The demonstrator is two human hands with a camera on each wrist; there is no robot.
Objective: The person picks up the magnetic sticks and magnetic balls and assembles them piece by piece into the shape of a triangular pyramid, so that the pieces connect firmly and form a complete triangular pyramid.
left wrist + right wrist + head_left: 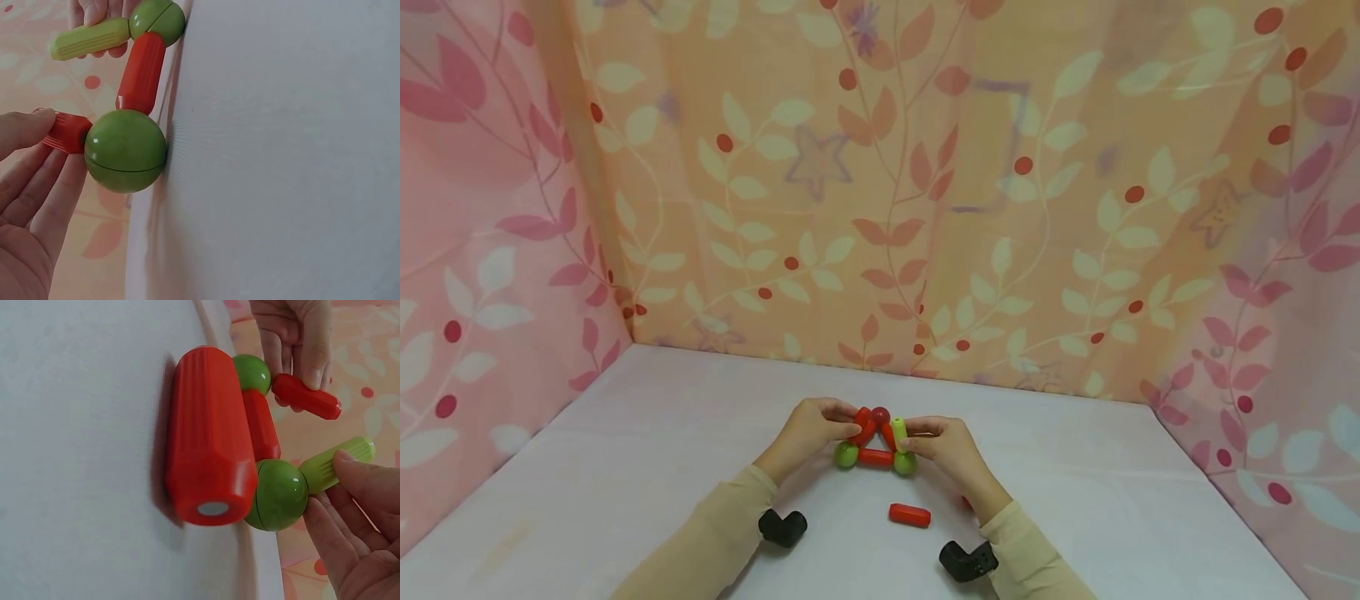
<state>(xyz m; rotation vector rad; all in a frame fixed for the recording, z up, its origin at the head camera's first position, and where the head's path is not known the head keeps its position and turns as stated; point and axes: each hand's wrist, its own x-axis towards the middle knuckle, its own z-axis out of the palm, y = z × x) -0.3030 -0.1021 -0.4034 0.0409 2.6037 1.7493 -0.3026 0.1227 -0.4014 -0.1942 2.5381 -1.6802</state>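
A triangle of magnetic rods and balls lies on the table: a dark red ball (880,415) at the far corner, green balls (846,454) (905,463) at the near corners, and a red rod (876,457) joining the green ones. My left hand (812,423) pinches another red rod (67,132) that rises from the left green ball (125,151). Between thumb and fingers, my right hand (946,442) holds a yellow-green rod (334,464), raised on the right green ball (278,495) and touching it. Fingers partly cover the triangle's sides in the head view.
A loose red rod (910,515) lies on the white tabletop (842,550), nearer than the triangle. Another red piece (967,502) peeks out beside the right wrist, mostly hidden. Black devices (782,528) (968,562) sit at both wrists. Patterned curtains (880,208) enclose the table's back and sides.
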